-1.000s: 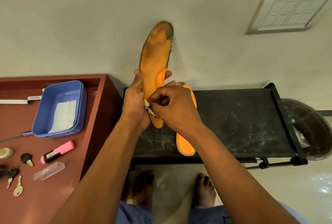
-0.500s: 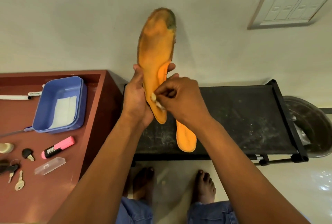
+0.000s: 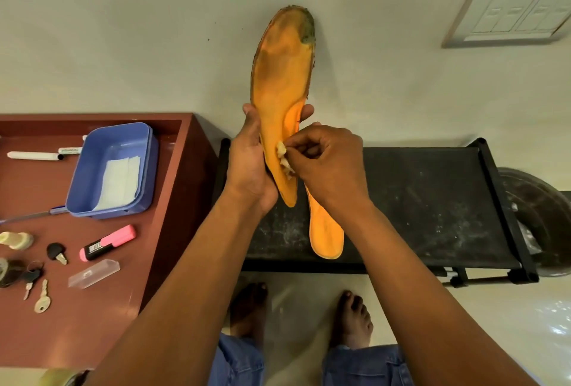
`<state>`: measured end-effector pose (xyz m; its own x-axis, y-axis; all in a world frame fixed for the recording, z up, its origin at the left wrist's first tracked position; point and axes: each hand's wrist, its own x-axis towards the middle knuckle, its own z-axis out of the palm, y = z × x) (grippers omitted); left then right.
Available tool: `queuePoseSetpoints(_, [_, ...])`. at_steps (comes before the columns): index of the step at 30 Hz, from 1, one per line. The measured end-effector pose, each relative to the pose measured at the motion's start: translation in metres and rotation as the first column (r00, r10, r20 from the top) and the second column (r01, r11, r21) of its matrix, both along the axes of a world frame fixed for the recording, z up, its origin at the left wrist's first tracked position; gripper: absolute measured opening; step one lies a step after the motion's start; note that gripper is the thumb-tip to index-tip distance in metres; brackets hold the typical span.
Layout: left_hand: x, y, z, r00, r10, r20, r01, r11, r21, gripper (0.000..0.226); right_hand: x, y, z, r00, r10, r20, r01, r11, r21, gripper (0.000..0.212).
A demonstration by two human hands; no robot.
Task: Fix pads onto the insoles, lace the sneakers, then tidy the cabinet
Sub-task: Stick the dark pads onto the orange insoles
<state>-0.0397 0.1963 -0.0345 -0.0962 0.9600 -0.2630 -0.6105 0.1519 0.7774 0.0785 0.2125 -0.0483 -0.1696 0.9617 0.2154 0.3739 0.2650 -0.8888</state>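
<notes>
The left hand (image 3: pixel 250 166) grips an upright orange insole (image 3: pixel 279 92) above the black rack's (image 3: pixel 417 200) left edge while the right hand (image 3: pixel 327 166) pinches a crumpled whitish pad (image 3: pixel 282 158) against it.

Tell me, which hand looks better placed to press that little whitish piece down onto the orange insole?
Probably the right hand: its fingertips already pinch the whitish piece against the insole, while the left hand grips the insole upright.

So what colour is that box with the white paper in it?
The box is blue, clearest in the head view, on the reddish-brown cabinet.
</notes>
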Motion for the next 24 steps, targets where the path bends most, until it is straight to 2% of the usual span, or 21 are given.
queuePoseSetpoints(2, [-0.001, 0.000, 0.001, 0.999, 0.014, 0.034, -0.015, 1.000, 0.006, 0.078, 0.000, 0.001, 0.003, 1.000, 0.003, -0.010, -0.003, 1.000, -0.022, 0.007])
queuePoseSetpoints(6, [-0.021, 0.001, 0.002, 0.991, 0.077, 0.111, -0.083, 0.995, 0.048, 0.074, 0.001, -0.003, 0.009, 0.971, 0.237, -0.025, -0.237, 0.952, -0.192, 0.009])
queuePoseSetpoints(10, [-0.035, 0.001, 0.001, 0.981, 0.088, 0.174, -0.110, 0.987, 0.121, 0.074, 0.000, -0.007, 0.015, 0.918, 0.395, -0.041, -0.388, 0.872, -0.297, 0.007])
queuePoseSetpoints(12, [-0.037, 0.002, 0.001, 0.974, 0.076, 0.212, -0.108, 0.983, 0.148, 0.074, -0.001, -0.010, 0.016, 0.933, 0.357, -0.033, -0.351, 0.891, -0.287, 0.006])
queuePoseSetpoints(17, [-0.035, 0.004, 0.000, 0.960, 0.069, 0.273, -0.113, 0.982, 0.151, 0.073, -0.007, -0.009, 0.009, 0.992, 0.126, -0.010, -0.125, 0.971, -0.202, 0.004])
queuePoseSetpoints(19, [-0.036, 0.004, -0.001, 0.958, 0.080, 0.277, -0.122, 0.983, 0.140, 0.074, -0.007, -0.008, 0.009, 0.990, 0.142, -0.013, -0.141, 0.960, -0.243, 0.004])
queuePoseSetpoints(24, [-0.040, 0.003, -0.001, 0.953, 0.117, 0.278, -0.154, 0.981, 0.116, 0.073, -0.002, -0.008, 0.015, 0.947, 0.308, -0.089, -0.317, 0.856, -0.409, 0.006])
